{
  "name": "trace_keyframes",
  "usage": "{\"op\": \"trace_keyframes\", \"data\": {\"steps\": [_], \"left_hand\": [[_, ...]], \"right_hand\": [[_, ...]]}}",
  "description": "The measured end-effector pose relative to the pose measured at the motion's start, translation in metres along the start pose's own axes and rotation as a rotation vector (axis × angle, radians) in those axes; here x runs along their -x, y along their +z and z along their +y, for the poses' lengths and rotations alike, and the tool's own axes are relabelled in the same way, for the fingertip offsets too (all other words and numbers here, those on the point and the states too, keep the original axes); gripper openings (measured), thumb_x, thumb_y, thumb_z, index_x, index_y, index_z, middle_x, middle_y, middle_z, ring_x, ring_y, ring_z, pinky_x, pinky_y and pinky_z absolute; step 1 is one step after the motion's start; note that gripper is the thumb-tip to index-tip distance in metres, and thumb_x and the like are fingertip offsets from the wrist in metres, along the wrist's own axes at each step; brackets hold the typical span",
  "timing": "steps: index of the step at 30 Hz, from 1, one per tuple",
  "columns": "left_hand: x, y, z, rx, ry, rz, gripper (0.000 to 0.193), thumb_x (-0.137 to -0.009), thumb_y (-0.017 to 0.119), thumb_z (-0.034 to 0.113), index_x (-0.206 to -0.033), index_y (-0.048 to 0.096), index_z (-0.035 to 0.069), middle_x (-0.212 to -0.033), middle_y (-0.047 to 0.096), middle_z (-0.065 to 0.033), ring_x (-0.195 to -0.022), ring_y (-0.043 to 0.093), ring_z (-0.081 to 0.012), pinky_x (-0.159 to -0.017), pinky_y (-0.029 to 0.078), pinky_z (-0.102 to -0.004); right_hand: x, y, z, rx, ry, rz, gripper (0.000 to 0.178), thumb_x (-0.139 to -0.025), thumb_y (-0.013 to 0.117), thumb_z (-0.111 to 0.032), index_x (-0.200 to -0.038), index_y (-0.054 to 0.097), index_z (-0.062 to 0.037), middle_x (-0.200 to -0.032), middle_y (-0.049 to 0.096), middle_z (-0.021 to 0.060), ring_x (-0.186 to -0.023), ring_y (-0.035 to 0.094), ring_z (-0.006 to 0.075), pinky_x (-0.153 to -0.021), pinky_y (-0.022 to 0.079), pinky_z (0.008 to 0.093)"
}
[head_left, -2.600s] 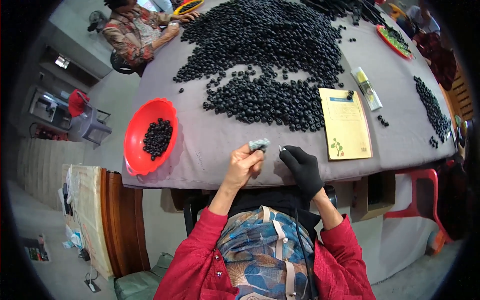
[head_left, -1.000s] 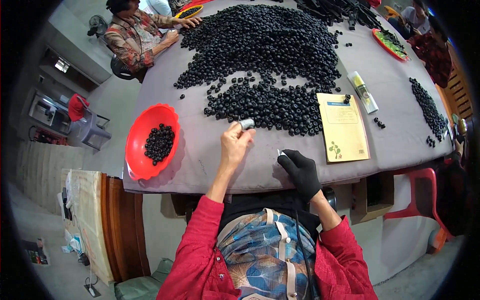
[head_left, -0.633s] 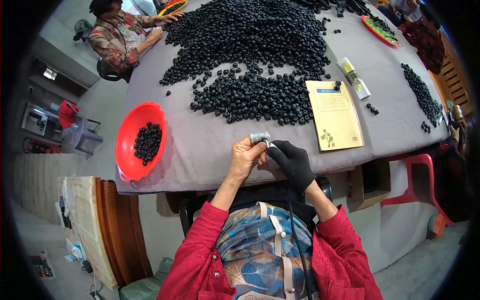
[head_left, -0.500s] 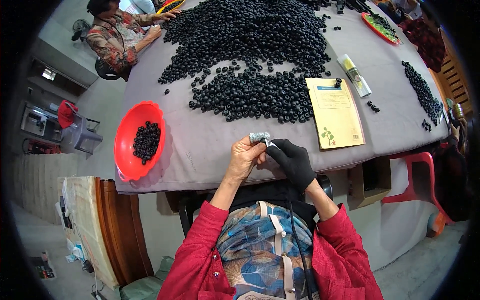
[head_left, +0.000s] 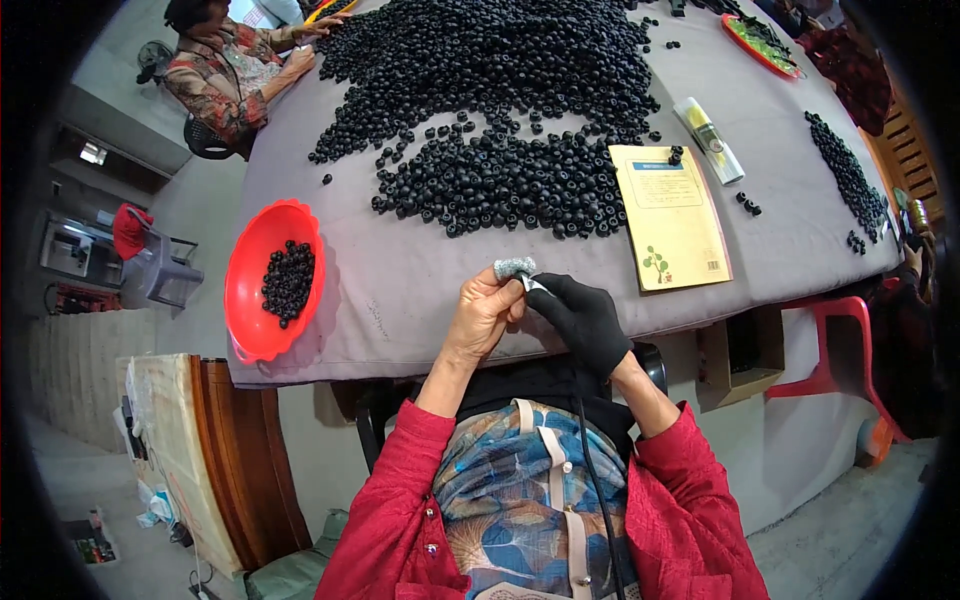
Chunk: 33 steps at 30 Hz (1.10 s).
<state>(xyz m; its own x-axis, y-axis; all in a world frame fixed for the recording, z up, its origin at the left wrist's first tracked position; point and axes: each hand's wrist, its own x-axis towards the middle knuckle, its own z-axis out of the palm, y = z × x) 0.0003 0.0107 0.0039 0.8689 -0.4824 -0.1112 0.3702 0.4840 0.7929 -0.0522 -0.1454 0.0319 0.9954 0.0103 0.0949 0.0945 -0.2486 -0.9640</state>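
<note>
Near the table's front edge my two hands meet. My left hand (head_left: 482, 312) is bare, closed in a pinch, with a speckled grey-green wrap (head_left: 514, 267) around what looks like its index fingertip. My right hand (head_left: 588, 322), in a black glove, pinches a small white strip (head_left: 534, 285) beside the left thumb. Whatever else lies between the fingertips is hidden. Beyond them spreads a heap of small black beads (head_left: 500, 182), each with a hole. To the left, a red scalloped basin (head_left: 240, 290) holds more of these beads.
A yellow booklet (head_left: 685, 235) lies right of the beads, with a white and yellow package (head_left: 710, 140) behind it. Farther right are another line of beads (head_left: 850, 180) and a red tray (head_left: 755, 55). Another person (head_left: 225, 80) works at the far left. A red chair (head_left: 840, 310) stands at right.
The view has shifted slightly, so the table's things sit a little higher and more to the left. My hands stay together in the same pinch, with the wrap tilted slightly differently.
</note>
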Motion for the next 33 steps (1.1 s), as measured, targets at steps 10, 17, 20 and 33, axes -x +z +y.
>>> {"op": "trace_keyframes", "data": {"steps": [10, 17, 20, 33], "left_hand": [[0.0006, 0.0001, 0.0005, -0.008, -0.009, 0.009, 0.015, -0.087, 0.058, 0.009, -0.101, 0.063, 0.004, -0.069, 0.059, 0.0015, -0.055, 0.051, -0.0041, -0.047, 0.038, -0.0153], [0.0003, -0.0012, -0.0005, -0.016, -0.016, 0.006, 0.015, -0.088, 0.057, 0.010, -0.100, 0.062, 0.004, -0.066, 0.057, 0.0016, -0.054, 0.050, -0.0041, -0.046, 0.037, -0.0160], [0.0002, -0.0004, -0.0003, -0.026, -0.018, 0.010, 0.015, -0.088, 0.056, 0.010, -0.099, 0.063, 0.004, -0.064, 0.056, 0.0017, -0.053, 0.049, -0.0040, -0.045, 0.036, -0.0163], [0.0016, -0.0007, 0.0005, -0.071, 0.018, 0.032, 0.012, -0.087, 0.057, 0.011, -0.094, 0.063, 0.002, -0.059, 0.054, 0.0005, -0.048, 0.044, -0.0045, -0.041, 0.033, -0.0178]], "right_hand": [[0.0001, -0.0016, -0.0022, -0.017, 0.007, -0.022, 0.028, -0.086, 0.058, -0.025, -0.105, 0.061, -0.0045, -0.091, 0.065, 0.0128, -0.083, 0.065, 0.0236, -0.069, 0.049, 0.0304], [0.0009, -0.0014, -0.0021, 0.009, 0.007, -0.011, 0.028, -0.087, 0.057, -0.026, -0.105, 0.061, -0.0054, -0.092, 0.065, 0.0121, -0.082, 0.065, 0.0237, -0.069, 0.049, 0.0310], [0.0004, -0.0012, -0.0014, 0.008, 0.006, -0.015, 0.028, -0.087, 0.056, -0.026, -0.105, 0.061, -0.0049, -0.091, 0.065, 0.0121, -0.082, 0.065, 0.0238, -0.069, 0.049, 0.0309], [0.0001, 0.0008, -0.0065, 0.108, 0.006, -0.017, 0.028, -0.088, 0.054, -0.029, -0.107, 0.061, -0.0098, -0.085, 0.064, 0.0111, -0.069, 0.065, 0.0225, -0.060, 0.048, 0.0307]]}}
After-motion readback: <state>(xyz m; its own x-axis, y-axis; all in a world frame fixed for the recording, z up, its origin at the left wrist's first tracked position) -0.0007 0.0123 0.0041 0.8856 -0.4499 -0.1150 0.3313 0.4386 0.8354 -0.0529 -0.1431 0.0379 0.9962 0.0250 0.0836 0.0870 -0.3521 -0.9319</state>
